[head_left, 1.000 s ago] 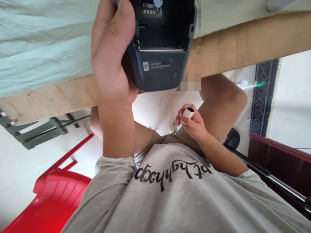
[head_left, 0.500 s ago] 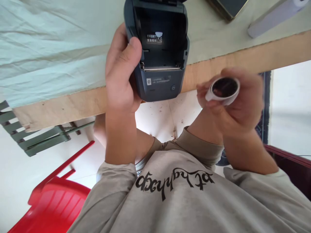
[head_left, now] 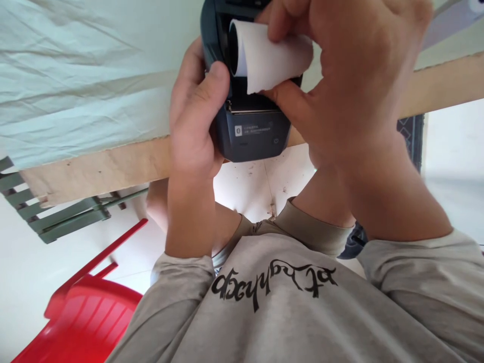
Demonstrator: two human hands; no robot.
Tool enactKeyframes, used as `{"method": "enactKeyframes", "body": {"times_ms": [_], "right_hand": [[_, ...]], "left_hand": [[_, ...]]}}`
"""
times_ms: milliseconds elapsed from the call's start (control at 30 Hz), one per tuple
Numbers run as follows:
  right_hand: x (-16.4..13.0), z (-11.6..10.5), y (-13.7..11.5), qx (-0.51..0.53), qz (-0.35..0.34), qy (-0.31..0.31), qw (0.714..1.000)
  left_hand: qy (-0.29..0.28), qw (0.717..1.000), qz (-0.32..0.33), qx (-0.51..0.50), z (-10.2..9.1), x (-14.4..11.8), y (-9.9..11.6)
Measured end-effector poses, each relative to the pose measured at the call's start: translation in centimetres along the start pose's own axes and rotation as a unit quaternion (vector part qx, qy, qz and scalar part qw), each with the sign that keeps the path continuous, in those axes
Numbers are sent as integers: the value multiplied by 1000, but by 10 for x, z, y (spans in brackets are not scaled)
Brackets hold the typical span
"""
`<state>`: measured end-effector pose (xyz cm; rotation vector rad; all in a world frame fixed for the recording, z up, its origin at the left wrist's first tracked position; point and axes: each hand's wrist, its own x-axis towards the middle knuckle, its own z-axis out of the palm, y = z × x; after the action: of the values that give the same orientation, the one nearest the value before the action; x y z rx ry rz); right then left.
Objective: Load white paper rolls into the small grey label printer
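A dark blue-grey portable label printer (head_left: 257,138) is held over the table's front edge, its lid open. My left hand (head_left: 198,106) wraps round its left side, thumb on the rim. Between the fingers and thumb of my right hand (head_left: 340,75) is a white paper roll (head_left: 278,55) with a dark hollow core. The roll lies crosswise over the printer's open bay, its loose paper end hanging toward me. How deep it sits in the bay I cannot tell, as my right hand and the roll cover much of it.
A pale green cloth (head_left: 94,75) covers the wooden table (head_left: 102,164). At the upper right lies a white cylinder (head_left: 449,22), partly behind my right hand. A red plastic chair (head_left: 91,312) and a green slatted rack (head_left: 71,217) stand at the lower left.
My right hand has brought the paper roll up and left, from beside the printer to over its open bay. The left hand and printer have shifted slightly right.
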<state>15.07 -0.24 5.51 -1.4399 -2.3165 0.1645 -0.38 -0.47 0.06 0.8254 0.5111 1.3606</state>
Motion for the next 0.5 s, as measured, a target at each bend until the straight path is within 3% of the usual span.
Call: {"method": "enactKeyframes", "body": {"times_ms": [200, 367, 433, 500], "right_hand": [[-2, 8, 8, -32, -45, 14, 998], [-4, 6, 10, -46, -44, 34, 997], [1, 2, 7, -11, -14, 17, 1000], [8, -2, 2, 102, 73, 5, 992]], "left_hand": [[-18, 999, 9, 26, 0, 1, -1], [-48, 998, 20, 37, -4, 2, -5], [-51, 998, 24, 35, -6, 2, -6], [-56, 998, 25, 28, -6, 3, -7]]}}
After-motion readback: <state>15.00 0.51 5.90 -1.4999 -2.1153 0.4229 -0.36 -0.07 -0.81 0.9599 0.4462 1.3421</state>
